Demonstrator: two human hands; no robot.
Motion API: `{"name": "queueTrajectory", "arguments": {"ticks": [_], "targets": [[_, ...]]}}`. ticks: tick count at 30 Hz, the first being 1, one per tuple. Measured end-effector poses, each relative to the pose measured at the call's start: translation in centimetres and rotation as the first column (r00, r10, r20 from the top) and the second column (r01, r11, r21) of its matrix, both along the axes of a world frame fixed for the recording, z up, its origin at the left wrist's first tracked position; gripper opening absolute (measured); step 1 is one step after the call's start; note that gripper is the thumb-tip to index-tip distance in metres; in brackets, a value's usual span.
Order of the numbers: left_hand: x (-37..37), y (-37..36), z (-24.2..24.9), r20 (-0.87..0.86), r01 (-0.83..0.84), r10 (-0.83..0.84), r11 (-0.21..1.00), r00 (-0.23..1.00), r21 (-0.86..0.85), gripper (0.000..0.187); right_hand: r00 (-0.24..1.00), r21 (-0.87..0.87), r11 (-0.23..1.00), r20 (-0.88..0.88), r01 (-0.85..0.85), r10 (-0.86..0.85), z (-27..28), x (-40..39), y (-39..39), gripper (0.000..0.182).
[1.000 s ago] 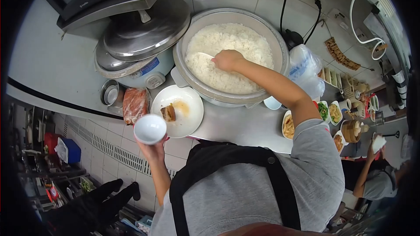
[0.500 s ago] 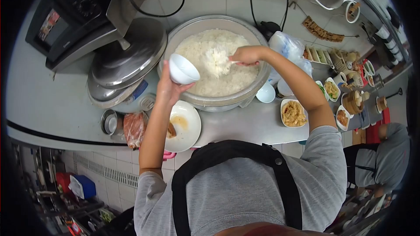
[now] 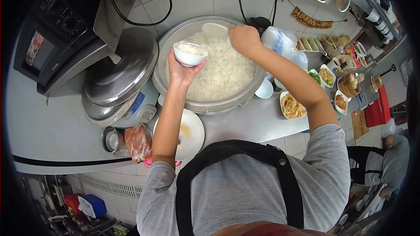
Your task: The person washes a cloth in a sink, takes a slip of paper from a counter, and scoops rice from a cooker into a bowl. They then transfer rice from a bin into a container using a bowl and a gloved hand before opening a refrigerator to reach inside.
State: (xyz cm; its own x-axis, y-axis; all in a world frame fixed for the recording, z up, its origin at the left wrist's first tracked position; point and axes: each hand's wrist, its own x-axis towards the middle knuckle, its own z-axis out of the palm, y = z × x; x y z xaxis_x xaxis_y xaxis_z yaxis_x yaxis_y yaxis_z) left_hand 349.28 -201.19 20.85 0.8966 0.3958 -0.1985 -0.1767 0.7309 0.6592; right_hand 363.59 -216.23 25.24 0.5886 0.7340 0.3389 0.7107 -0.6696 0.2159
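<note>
A large round pot (image 3: 162, 57) full of white rice (image 3: 227, 74) stands on the steel counter. Over its left side my left hand (image 3: 183, 71) holds a small white bowl (image 3: 189, 57) with rice in it, fingers and thumb around its base. My right hand (image 3: 243, 38) is closed on the handle of a pale rice paddle (image 3: 214, 29), whose blade is above the rice near the pot's back edge. The handle is mostly hidden by my fingers.
Metal lids (image 3: 122, 67) lean left of the pot, below a black microwave (image 3: 54, 30). A white plate (image 3: 194, 133), bagged meat (image 3: 138, 142) and an empty bowl (image 3: 264, 89) are nearer me. Side dishes (image 3: 293, 106) line the right. A co-worker (image 3: 393, 159) stands far right.
The bowl has gone from tilted, its outside towards the camera, to nearly upright with rice showing in it. My right hand and the paddle have moved up towards the pot's back edge.
</note>
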Motion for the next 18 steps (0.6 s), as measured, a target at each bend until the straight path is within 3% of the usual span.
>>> {"name": "queueTrajectory", "arguments": {"ticks": [4, 6, 12, 13, 18], "targets": [[-0.6, 1.2, 0.5, -0.001, -0.053, 0.053, 0.999, 0.999, -0.004, 0.055, 0.999, -0.034, 0.999, -0.041, -0.018, 0.016, -7.1, 5.2, 0.3, 0.018], [-1.0, 1.6, 0.8, -0.011, -0.075, 0.075, 0.997, 0.997, 0.005, 0.055, 0.987, -0.195, 0.978, -0.155, -0.079, 0.048, -8.8, 4.5, 0.7, 0.029], [-1.7, 2.7, 1.1, 0.012, -0.104, 0.104, 0.995, 0.995, -0.001, 0.052, 0.926, -0.398, 0.861, -0.328, -0.315, 0.187, -7.1, -2.9, 0.2, 0.038], [-1.7, 2.8, 1.2, 0.011, -0.113, 0.113, 0.993, 0.994, 0.017, 0.054, 0.897, -0.358, 0.855, -0.375, -0.375, 0.236, -6.3, -3.8, -0.3, 0.041], [-2.0, 2.9, 1.3, 0.006, -0.151, 0.151, 0.988, 0.989, 0.034, 0.055, 0.836, -0.445, 0.769, -0.509, -0.459, 0.205, -5.6, -6.9, -0.8, 0.045]]}}
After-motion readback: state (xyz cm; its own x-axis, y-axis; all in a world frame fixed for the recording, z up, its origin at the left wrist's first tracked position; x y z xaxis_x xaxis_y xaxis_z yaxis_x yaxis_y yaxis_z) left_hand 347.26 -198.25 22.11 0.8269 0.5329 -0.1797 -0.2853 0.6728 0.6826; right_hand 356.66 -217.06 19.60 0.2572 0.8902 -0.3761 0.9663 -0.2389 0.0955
